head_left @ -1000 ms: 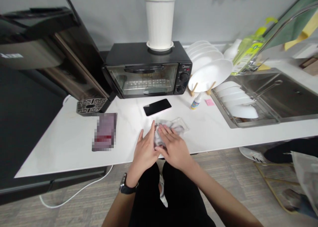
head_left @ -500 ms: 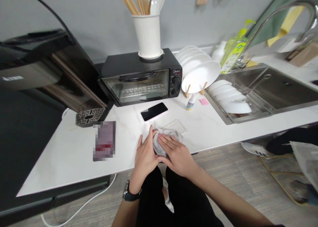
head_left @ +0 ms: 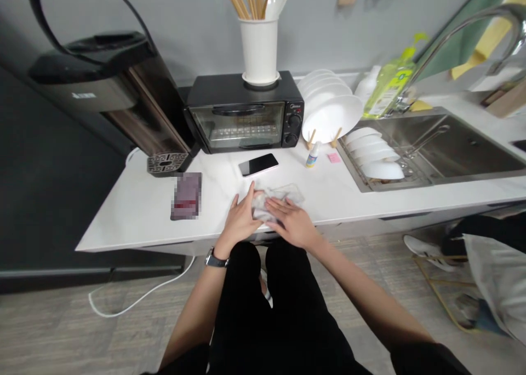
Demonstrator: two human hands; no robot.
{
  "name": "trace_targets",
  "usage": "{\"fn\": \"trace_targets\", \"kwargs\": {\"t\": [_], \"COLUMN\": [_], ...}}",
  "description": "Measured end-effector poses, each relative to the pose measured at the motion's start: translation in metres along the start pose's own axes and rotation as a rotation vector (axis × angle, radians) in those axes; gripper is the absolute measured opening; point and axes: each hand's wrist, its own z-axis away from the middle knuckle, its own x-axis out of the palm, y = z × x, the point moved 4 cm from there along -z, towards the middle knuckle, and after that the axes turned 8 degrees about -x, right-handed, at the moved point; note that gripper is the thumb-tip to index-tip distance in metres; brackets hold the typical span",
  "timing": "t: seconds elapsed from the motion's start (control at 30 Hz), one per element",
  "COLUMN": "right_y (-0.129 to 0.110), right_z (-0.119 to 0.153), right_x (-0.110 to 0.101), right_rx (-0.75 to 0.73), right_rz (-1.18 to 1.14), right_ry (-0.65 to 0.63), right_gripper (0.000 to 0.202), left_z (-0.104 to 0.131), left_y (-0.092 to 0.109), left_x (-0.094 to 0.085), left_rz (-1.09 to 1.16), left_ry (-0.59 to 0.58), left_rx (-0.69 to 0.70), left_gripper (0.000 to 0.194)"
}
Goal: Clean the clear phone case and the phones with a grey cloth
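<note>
A pale, crumpled cloth (head_left: 259, 201) lies on the white counter (head_left: 135, 211) close to its front edge. My left hand (head_left: 239, 217) touches the cloth's left side, with its fingers stretched and thumb apart. Flat on top of the cloth rests my right hand (head_left: 292, 223), fingers extended. A clear, thin piece (head_left: 292, 190) shows just behind the cloth; I cannot make out its kind. Whatever is under the cloth is hidden. Behind my hands a phone (head_left: 258, 165) lies with its dark screen up. A small white-and-yellow bottle (head_left: 312, 157) stands to the right.
A toaster oven (head_left: 242, 124) carries a white chopstick holder (head_left: 259, 52). At left are a drink dispenser (head_left: 135, 101) and a blurred purple item (head_left: 187, 195). Plates (head_left: 331, 117), a pink note (head_left: 333, 157) and a sink (head_left: 464, 150) with bowls are at right. Someone's shoe (head_left: 427, 252) shows below.
The camera view has shifted, so the counter's things sit higher in the picture. Both hands remain at the cloth, whose folds look slightly different.
</note>
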Motion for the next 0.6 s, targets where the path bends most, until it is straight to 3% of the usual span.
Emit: {"fn": "trace_targets", "kwargs": {"t": [0.1,0.17,0.27,0.37,0.5,0.6], "right_y": [0.02,0.019,-0.006,-0.02,0.014,0.035], "right_z": [0.009,0.001,-0.014,-0.009,0.016,0.014], "right_x": [-0.009,-0.005,0.009,0.009,-0.008,-0.012], "right_rx": [0.146,0.172,0.044,-0.061,0.043,0.139], "right_rz": [0.088,0.113,0.03,-0.053,0.03,0.12], "right_ry": [0.05,0.068,0.029,0.0,0.036,0.055], "right_gripper": [0.058,0.062,0.062,0.057,0.055,0.061], "left_z": [0.001,0.001,0.002,0.002,0.004,0.002], "left_y": [0.003,0.002,-0.001,-0.003,0.003,0.005], "left_x": [-0.003,-0.002,0.001,0.003,0.0,-0.002], "left_rz": [0.014,0.012,-0.024,-0.054,-0.037,-0.037], "left_ry": [0.017,0.024,0.017,0.023,0.049,0.053], "left_rx": [0.008,0.019,0.017,-0.004,0.012,0.016], "left_gripper": [0.109,0.107,0.11,0.112,0.106,0.104]}}
